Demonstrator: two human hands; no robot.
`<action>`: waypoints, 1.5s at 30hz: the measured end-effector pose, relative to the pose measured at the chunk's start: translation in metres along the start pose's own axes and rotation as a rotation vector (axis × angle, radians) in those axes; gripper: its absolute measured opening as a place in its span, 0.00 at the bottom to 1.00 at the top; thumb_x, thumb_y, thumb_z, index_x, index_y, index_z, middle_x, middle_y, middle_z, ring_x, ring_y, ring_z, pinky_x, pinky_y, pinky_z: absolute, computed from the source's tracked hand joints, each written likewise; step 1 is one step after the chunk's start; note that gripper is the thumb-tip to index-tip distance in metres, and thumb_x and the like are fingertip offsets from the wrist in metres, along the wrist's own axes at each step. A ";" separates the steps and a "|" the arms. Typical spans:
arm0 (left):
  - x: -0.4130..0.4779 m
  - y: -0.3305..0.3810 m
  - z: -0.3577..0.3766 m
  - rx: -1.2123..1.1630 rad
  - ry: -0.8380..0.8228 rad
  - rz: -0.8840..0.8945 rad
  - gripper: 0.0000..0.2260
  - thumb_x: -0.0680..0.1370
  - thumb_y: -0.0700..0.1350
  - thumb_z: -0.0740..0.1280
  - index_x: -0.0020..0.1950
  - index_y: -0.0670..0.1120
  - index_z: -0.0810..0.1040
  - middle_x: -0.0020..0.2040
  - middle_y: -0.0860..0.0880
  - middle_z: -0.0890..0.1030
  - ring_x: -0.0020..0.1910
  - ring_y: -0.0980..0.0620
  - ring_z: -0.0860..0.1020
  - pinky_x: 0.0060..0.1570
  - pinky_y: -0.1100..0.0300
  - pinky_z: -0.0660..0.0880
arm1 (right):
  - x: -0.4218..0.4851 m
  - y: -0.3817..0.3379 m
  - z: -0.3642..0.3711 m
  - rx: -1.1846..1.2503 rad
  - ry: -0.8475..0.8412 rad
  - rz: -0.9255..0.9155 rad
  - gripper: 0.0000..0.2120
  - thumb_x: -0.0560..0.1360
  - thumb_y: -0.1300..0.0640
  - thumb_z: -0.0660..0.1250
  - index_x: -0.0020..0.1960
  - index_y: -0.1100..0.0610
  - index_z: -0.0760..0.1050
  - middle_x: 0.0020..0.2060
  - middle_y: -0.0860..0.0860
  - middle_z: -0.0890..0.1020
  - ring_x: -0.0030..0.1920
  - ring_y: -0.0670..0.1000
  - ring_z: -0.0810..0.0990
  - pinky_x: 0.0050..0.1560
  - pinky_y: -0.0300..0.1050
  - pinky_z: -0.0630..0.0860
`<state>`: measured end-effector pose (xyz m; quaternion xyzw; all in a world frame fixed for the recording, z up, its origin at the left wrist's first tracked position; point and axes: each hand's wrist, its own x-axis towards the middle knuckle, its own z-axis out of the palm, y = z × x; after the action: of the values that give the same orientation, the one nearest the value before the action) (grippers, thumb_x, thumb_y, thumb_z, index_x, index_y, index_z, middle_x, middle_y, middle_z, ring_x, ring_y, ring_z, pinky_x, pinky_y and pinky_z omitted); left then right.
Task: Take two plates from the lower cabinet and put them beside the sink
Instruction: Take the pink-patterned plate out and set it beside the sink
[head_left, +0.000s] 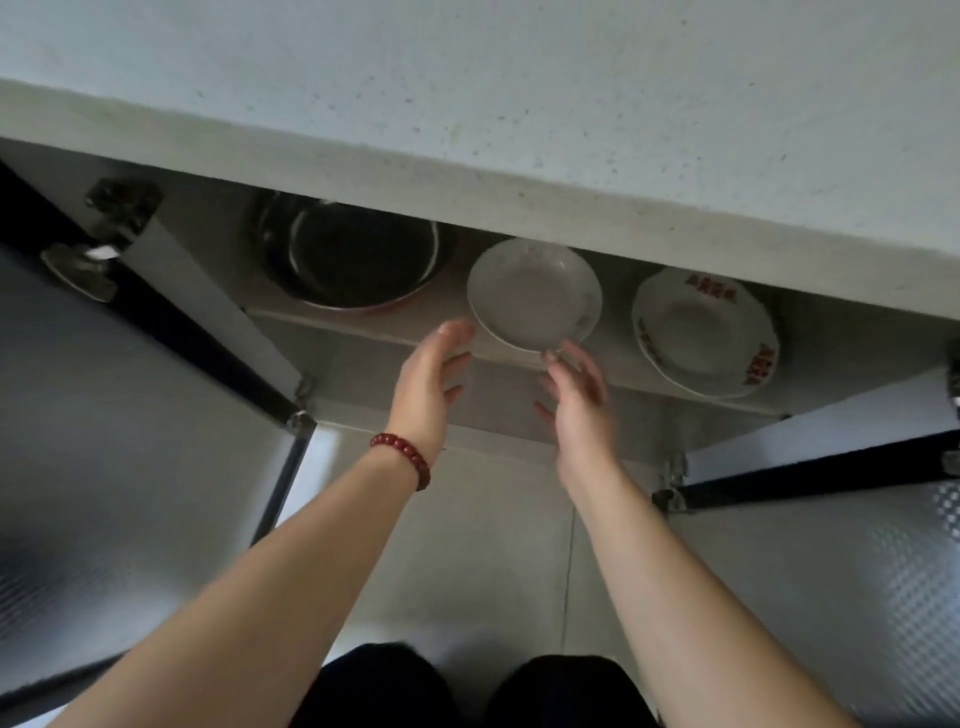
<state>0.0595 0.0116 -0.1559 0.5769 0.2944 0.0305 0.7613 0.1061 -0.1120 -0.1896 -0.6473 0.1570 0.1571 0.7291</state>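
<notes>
A plain white plate (534, 294) sits on the shelf of the lower cabinet, its near rim over the shelf edge. To its right lies a second white plate (704, 332) with red markings on the rim. My left hand (429, 379), with a red bead bracelet on the wrist, is open just left of and below the plain plate, fingers spread. My right hand (577, 397) is open below the plain plate's near rim, its fingertips at or almost at the rim. Neither hand holds anything.
A large dark metal pot (353, 254) stands on the shelf left of the plates. Both cabinet doors (130, 447) (831, 545) are swung open on either side. The pale countertop (519, 93) overhangs the cabinet. My dark-trousered knees (467, 691) show at the bottom.
</notes>
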 end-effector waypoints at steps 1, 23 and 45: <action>0.014 -0.010 0.000 -0.006 0.005 0.008 0.16 0.79 0.55 0.52 0.59 0.55 0.75 0.60 0.55 0.76 0.62 0.54 0.73 0.61 0.53 0.66 | 0.012 0.007 -0.001 0.008 0.006 -0.018 0.10 0.73 0.52 0.67 0.51 0.39 0.75 0.51 0.41 0.81 0.57 0.46 0.78 0.50 0.46 0.75; 0.154 -0.081 0.010 -0.104 -0.079 0.162 0.17 0.74 0.62 0.55 0.59 0.60 0.73 0.52 0.58 0.78 0.55 0.51 0.77 0.51 0.50 0.73 | 0.121 0.064 -0.019 0.350 0.130 -0.240 0.08 0.74 0.54 0.65 0.46 0.42 0.80 0.54 0.45 0.81 0.55 0.51 0.78 0.50 0.50 0.78; 0.140 -0.070 0.001 -0.159 -0.020 0.071 0.15 0.77 0.59 0.54 0.55 0.53 0.74 0.53 0.56 0.78 0.50 0.53 0.77 0.56 0.51 0.69 | 0.135 0.052 -0.030 0.478 0.039 -0.121 0.16 0.79 0.54 0.55 0.66 0.52 0.69 0.65 0.54 0.75 0.62 0.53 0.75 0.62 0.57 0.71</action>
<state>0.1552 0.0414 -0.2759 0.5250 0.2631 0.0749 0.8059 0.2045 -0.1329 -0.2977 -0.4676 0.1647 0.0587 0.8665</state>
